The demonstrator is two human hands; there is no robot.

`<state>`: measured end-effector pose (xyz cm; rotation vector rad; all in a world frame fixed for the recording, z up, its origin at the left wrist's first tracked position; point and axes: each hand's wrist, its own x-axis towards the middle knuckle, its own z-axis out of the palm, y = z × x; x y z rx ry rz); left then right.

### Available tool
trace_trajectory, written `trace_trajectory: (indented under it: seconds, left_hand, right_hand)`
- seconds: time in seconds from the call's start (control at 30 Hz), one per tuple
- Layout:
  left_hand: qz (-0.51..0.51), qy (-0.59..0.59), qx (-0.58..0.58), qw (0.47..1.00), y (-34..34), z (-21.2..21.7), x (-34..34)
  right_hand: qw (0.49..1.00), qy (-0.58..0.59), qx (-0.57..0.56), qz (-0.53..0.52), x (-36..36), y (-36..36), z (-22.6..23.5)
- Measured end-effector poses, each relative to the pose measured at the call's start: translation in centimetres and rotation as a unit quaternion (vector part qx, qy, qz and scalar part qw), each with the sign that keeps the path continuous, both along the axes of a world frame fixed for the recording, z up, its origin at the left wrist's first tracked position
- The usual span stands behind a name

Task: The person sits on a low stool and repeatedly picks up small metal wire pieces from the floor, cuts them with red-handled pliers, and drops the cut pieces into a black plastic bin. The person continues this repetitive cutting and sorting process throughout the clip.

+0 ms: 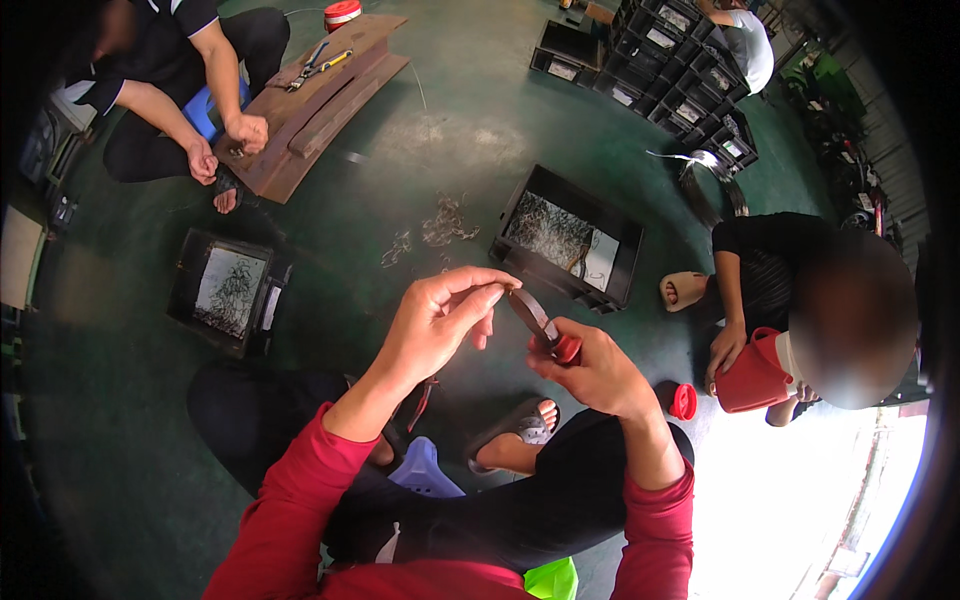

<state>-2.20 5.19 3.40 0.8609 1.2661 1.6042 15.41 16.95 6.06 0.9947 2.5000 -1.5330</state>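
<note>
My right hand (606, 372) is closed around the red handles of a pair of pliers (534, 316), whose metal jaws point up and to the left. Thumb and forefinger of my left hand (430, 322) pinch together right at the jaw tips. Whatever lies between those fingertips is too small to make out. Just beyond both hands, a pile of small bent wire pieces (447, 222) lies on the green floor. To its right stands a black crate (627, 262) with many small metal pieces inside.
Another black crate (258, 330) with metal pieces stands at left. A person at far left works by a rusty steel beam (330, 100) bearing pliers (320, 68). At right, someone holds a red container (750, 375). Stacked crates (655, 70) and a wire coil (700, 190) stand farther back.
</note>
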Motion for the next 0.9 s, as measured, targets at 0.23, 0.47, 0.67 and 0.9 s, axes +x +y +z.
trace_trajectory:
  seconds: [0.23, 0.47, 0.67, 0.9]
  left_hand:
    - [-0.107, -0.058, -0.059, 0.991, -0.4, 0.5, -0.2]
    - [-0.029, 0.097, -0.006, 0.995, -0.9, 0.0, 1.1]
    - [0.032, 0.170, 0.004, 0.985, -0.8, -1.0, 1.7]
    - [0.023, 0.217, -0.004, 0.976, -0.5, -1.4, 1.0]
  right_hand:
    - [0.996, 0.035, 0.086, -0.003, -0.1, 0.3, -0.9]
    - [0.990, 0.049, 0.133, -0.019, -0.5, 0.1, -1.1]
    - [0.984, 0.047, 0.171, -0.036, -0.8, 0.0, -1.6]
    - [0.985, 0.041, 0.164, -0.026, -0.3, 0.2, -2.0]
